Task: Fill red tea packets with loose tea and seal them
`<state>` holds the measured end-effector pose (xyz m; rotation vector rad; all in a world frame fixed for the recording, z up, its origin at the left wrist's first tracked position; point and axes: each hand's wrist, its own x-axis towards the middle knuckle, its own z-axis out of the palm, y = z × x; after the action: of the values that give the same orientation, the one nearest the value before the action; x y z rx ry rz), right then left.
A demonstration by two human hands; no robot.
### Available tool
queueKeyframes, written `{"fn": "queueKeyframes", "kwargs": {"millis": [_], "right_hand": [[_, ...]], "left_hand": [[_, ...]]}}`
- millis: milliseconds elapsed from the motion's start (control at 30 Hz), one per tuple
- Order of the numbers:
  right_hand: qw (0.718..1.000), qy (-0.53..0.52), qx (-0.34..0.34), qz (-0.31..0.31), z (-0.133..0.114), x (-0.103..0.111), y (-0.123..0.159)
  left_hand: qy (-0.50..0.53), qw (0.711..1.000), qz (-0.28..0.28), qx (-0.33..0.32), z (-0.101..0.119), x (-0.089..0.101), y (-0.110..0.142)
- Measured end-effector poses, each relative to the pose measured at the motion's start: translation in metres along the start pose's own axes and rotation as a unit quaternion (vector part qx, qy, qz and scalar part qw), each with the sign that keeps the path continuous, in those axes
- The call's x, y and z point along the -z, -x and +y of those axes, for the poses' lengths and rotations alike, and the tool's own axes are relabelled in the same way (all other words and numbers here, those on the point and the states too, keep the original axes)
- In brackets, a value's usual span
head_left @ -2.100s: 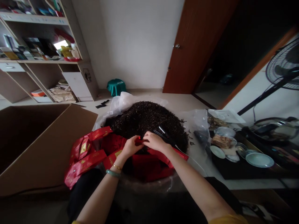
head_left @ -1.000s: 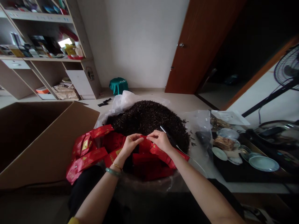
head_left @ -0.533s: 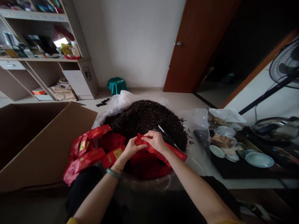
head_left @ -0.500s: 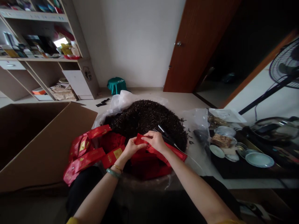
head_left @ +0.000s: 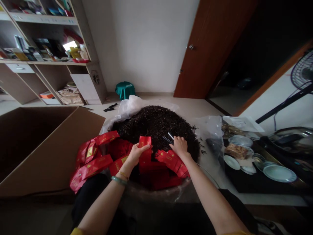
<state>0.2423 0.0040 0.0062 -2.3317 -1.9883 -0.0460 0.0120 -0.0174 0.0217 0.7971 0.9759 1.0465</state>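
Observation:
My left hand (head_left: pixel 135 154) pinches an upright red packet (head_left: pixel 145 148) between thumb and fingers, in front of a heap of dark dried leaves (head_left: pixel 156 122) that look like loose tea. At the heap's near right, my right hand (head_left: pixel 179 146) has its fingers closed around a pair of metal tongs (head_left: pixel 169 137), whose two prongs point up and left; part of them is hidden by the hand. Below that hand lies a fanned row of red packets (head_left: pixel 172 161). More red packets (head_left: pixel 95 166) are piled to the left of the heap.
A large open cardboard box (head_left: pixel 80 137) stands at the left. Clear plastic sheeting (head_left: pixel 130 103) surrounds the heap. At the right, a low table (head_left: pixel 246 186) carries bowls (head_left: pixel 280 173) and bagged goods. A fan (head_left: pixel 303 70) and a door (head_left: pixel 207 49) are farther back.
My hands have come apart. The left now keeps the red packet upright, while the right has let go of it, moved right and closed on the tongs. The view has shifted slightly left.

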Motion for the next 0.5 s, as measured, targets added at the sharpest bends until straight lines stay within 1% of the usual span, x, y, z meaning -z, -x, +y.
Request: {"fn": "queueKeyframes", "kwargs": {"millis": [100,167,200,233,300,400,433,467,500], "right_hand": [[1.0,-0.029,-0.007,0.005,0.003,0.005,-0.005],[0.996,-0.092,0.003,0.012,0.008,0.015,-0.009],[0.99,-0.137,0.02,0.015,0.01,0.021,-0.01],[0.981,-0.187,0.046,0.015,0.011,0.028,-0.011],[0.95,-0.289,0.116,-0.007,0.011,0.042,-0.009],[0.889,-0.398,0.209,-0.086,0.001,0.06,0.002],[0.875,-0.416,0.224,-0.108,-0.004,0.064,0.008],[0.867,-0.425,0.228,-0.123,-0.01,0.068,0.013],[0.866,-0.426,0.225,-0.132,-0.016,0.071,0.018]], "left_hand": [[-0.009,1.0,-0.005,-0.003,-0.001,0.002,-0.001],[-0.015,1.0,-0.008,-0.003,0.0,0.001,-0.001],[-0.017,1.0,-0.009,-0.003,0.001,0.0,0.0],[-0.021,1.0,-0.009,-0.003,0.002,-0.001,0.0],[-0.035,0.999,-0.007,-0.001,0.002,-0.002,0.001],[-0.064,0.998,-0.014,-0.003,0.001,-0.003,0.003],[-0.073,0.997,-0.02,-0.007,0.0,-0.003,0.004],[-0.079,0.996,-0.029,-0.012,-0.001,-0.003,0.005],[-0.085,0.996,-0.038,-0.014,-0.002,-0.003,0.006]]}}
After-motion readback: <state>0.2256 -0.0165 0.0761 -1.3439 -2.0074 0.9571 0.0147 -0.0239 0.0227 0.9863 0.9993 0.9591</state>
